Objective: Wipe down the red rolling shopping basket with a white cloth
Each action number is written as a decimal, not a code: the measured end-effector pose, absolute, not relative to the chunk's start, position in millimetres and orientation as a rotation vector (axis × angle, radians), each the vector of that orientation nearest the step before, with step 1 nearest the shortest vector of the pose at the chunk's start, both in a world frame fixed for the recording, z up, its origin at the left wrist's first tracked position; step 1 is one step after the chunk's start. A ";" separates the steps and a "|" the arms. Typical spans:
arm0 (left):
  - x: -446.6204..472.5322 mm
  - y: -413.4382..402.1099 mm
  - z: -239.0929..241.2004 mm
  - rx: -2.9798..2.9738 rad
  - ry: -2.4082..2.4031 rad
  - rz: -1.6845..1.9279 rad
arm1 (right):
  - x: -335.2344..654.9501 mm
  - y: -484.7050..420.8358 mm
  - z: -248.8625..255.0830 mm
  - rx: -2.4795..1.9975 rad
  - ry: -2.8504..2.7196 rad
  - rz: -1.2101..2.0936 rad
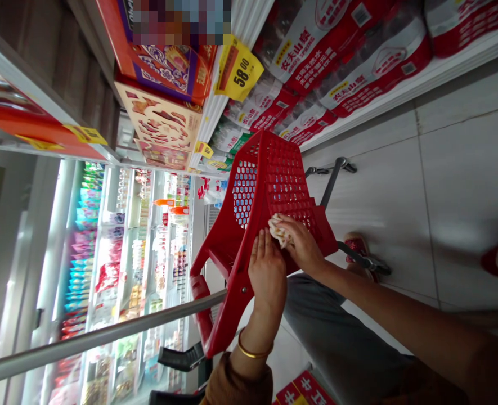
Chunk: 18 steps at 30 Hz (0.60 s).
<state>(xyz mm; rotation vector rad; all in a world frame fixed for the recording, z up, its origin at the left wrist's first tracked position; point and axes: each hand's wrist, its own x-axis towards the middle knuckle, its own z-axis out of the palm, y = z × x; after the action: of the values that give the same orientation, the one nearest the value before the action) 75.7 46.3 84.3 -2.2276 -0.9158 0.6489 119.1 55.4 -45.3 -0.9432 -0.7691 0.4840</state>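
A red plastic shopping cart [280, 169] with a perforated basket fills the middle of the head view, tilted in the picture. My left hand [268, 267], with a gold bangle at the wrist, lies flat against the cart's red side, fingers stretched out together. Just right of it, my right hand [301, 244] grips a crumpled off-white cloth [279, 229] pressed on the same side panel, below the rows of holes. Part of the cloth is hidden by the fingers. A grey metal bar [105, 333] runs from the cart toward the left edge.
Packs of bottled water [316, 62] line a low shelf at upper right. Snack boxes [164, 118] stand near a yellow price tag [239, 68]. Lit shelves [117, 253] hold packaged goods at left. A cart wheel [377, 264] and a shoe [355, 247] are on the tiled floor [463, 185].
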 end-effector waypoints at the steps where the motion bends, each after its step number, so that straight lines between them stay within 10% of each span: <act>1: 75.4 46.3 84.6 -2.230 -0.912 0.649 | 120.1 57.0 -42.1 -0.935 -0.794 0.478; 18: 65.5 46.1 84.7 -2.241 -0.775 0.561 | 117.8 59.7 -83.4 -1.181 -0.836 0.463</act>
<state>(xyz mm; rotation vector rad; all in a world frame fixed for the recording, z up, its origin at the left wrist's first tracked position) 65.5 46.1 84.7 -2.2415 -0.7752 0.5606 117.8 59.7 -83.4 -1.1808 -0.8356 0.4628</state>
